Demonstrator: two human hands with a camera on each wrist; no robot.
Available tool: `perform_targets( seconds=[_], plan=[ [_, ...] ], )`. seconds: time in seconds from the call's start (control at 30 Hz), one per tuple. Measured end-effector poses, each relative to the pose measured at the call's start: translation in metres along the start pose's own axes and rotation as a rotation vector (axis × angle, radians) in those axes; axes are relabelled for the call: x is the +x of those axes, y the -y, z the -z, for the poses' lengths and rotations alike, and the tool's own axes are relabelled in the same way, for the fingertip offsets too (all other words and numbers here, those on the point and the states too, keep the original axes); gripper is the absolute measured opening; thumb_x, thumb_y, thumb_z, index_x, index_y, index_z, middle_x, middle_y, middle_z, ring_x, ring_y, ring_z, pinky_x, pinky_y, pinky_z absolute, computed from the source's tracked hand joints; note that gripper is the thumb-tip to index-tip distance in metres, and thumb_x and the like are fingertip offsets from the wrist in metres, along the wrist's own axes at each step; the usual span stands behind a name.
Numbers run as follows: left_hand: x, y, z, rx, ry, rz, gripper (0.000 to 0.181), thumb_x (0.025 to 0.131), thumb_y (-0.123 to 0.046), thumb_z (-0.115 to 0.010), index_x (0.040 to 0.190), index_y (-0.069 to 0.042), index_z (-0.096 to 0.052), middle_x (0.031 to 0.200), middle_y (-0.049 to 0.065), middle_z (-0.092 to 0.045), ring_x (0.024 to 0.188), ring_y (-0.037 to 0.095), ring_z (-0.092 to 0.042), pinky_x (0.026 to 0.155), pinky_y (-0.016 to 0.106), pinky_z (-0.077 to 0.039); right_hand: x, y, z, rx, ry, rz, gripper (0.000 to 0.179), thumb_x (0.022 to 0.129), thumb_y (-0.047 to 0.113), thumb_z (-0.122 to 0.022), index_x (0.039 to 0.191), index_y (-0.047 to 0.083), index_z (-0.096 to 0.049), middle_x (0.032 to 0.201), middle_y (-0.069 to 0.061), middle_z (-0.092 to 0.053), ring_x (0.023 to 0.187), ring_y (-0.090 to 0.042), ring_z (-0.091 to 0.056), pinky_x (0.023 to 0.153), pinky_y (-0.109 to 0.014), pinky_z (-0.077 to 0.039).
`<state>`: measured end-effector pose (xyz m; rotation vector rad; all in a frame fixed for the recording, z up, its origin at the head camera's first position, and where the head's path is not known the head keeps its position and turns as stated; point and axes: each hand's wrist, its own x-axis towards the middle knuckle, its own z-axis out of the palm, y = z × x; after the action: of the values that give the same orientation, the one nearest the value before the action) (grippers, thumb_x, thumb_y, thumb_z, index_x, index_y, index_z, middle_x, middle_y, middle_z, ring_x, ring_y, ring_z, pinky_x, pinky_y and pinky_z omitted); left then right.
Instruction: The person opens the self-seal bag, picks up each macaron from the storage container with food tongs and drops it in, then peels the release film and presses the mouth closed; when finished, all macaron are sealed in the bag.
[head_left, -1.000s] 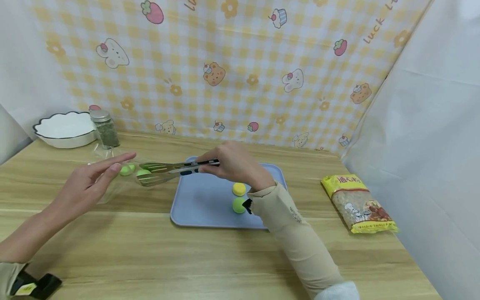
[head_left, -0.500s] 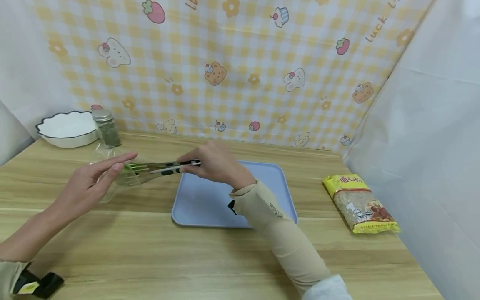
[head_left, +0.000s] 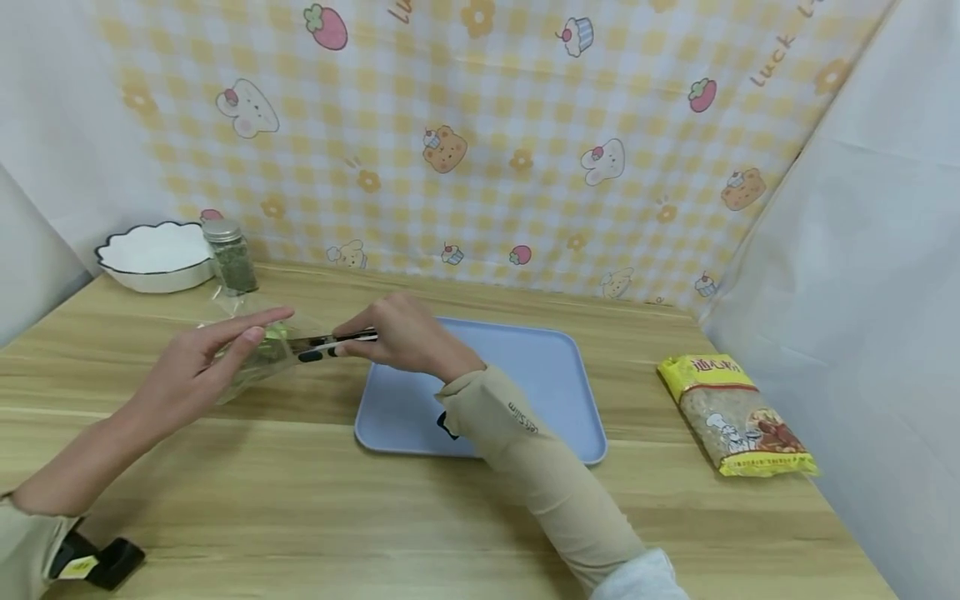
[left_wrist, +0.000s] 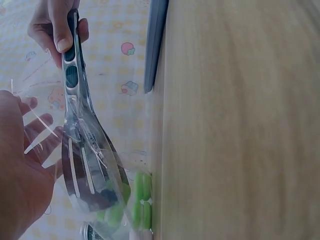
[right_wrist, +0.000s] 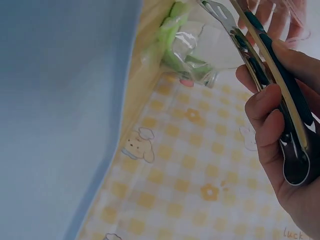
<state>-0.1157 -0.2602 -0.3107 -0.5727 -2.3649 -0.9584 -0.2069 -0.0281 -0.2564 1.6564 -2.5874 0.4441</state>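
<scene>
My right hand grips metal serving tongs with dark inlays in the handles. Their slotted ends reach left into the mouth of a clear plastic bag. Beside the mouth, my left hand has its fingers spread against the film, thumb and index finger apart. Round green pieces, stacked like macarons, lie inside the bag in the left wrist view. More green shows near the tongs' tips, but I cannot tell whether they pinch a piece. The blue tray lies partly beneath my right forearm.
A white scalloped dish and a jar of dried herbs stand at the back left, just behind the bag. At the right lies a yellow food packet. A checked cloth hangs along the table's back edge.
My right hand has moved left, taking the tongs deeper into the bag. The yellow and green pieces seen earlier on the tray are now out of sight behind my forearm. My left hand stays by the bag.
</scene>
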Motion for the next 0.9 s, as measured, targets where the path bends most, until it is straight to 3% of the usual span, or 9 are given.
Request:
perform_targets(
  seconds=[0.03,0.13,0.27,0.37,0.5,0.67,0.9],
  plan=[
    [0.000,0.000,0.000,-0.007,0.001,-0.002,0.037,0.098,-0.005,-0.045,0.131,-0.017,-0.056,0.129,-0.007,-0.055,0.093,-0.001,-0.052,0.073,0.014,-0.032,0.002,0.000,-0.001,0.010,0.003,0.004,0.027,0.091,0.031,-0.062,0.112,0.017,-0.070,0.102,0.003,-0.069,0.044,-0.002,-0.040,0.049,-0.016,-0.029],
    [0.001,0.001,-0.001,-0.021,0.006,-0.009,0.037,0.098,-0.004,-0.045,0.131,-0.016,-0.056,0.130,-0.009,-0.054,0.078,-0.002,-0.050,0.071,0.015,-0.032,0.007,0.003,-0.003,0.015,0.012,0.019,0.027,0.090,0.031,-0.062,0.111,0.016,-0.070,0.104,0.004,-0.068,0.065,0.001,-0.058,0.057,-0.013,-0.038],
    [0.001,0.001,0.000,-0.027,0.016,-0.013,0.038,0.098,-0.003,-0.044,0.131,-0.016,-0.056,0.130,-0.009,-0.054,0.065,0.004,-0.041,0.068,0.017,-0.030,0.016,0.007,-0.007,0.005,0.028,0.041,0.027,0.089,0.032,-0.063,0.110,0.016,-0.071,0.104,0.006,-0.068,0.087,-0.001,-0.062,0.069,-0.012,-0.043],
    [0.000,0.001,0.000,-0.022,0.028,-0.007,0.038,0.098,-0.003,-0.044,0.132,-0.016,-0.055,0.130,-0.007,-0.054,0.068,0.005,-0.043,0.069,0.017,-0.031,0.021,0.011,-0.009,-0.005,0.051,0.046,0.026,0.089,0.031,-0.063,0.109,0.016,-0.071,0.103,0.006,-0.068,0.089,-0.001,-0.062,0.072,-0.012,-0.043],
    [-0.001,0.001,0.000,-0.013,0.044,-0.003,0.038,0.098,-0.004,-0.045,0.132,-0.016,-0.055,0.129,-0.004,-0.055,0.052,0.003,-0.032,0.059,0.020,-0.032,0.025,0.015,-0.012,-0.014,0.075,0.047,0.025,0.089,0.031,-0.064,0.108,0.016,-0.072,0.102,0.008,-0.069,0.086,0.002,-0.061,0.072,-0.011,-0.043],
    [-0.001,0.001,0.001,-0.010,0.048,-0.014,0.038,0.098,-0.003,-0.045,0.132,-0.016,-0.055,0.130,-0.011,-0.053,0.049,0.005,-0.027,0.059,0.020,-0.031,0.026,0.015,-0.013,-0.001,0.078,0.049,0.025,0.089,0.030,-0.064,0.108,0.016,-0.072,0.103,0.007,-0.068,0.087,0.002,-0.061,0.073,-0.010,-0.043],
    [-0.001,0.002,0.000,-0.035,0.059,-0.032,0.039,0.097,-0.001,-0.044,0.132,-0.015,-0.055,0.131,-0.004,-0.054,0.066,0.006,-0.044,0.070,0.017,-0.030,0.013,0.007,-0.008,0.068,0.099,0.000,0.030,0.090,0.031,-0.062,0.114,0.014,-0.068,0.110,0.005,-0.066,0.099,-0.001,-0.058,0.080,-0.012,-0.041]
  ],
)
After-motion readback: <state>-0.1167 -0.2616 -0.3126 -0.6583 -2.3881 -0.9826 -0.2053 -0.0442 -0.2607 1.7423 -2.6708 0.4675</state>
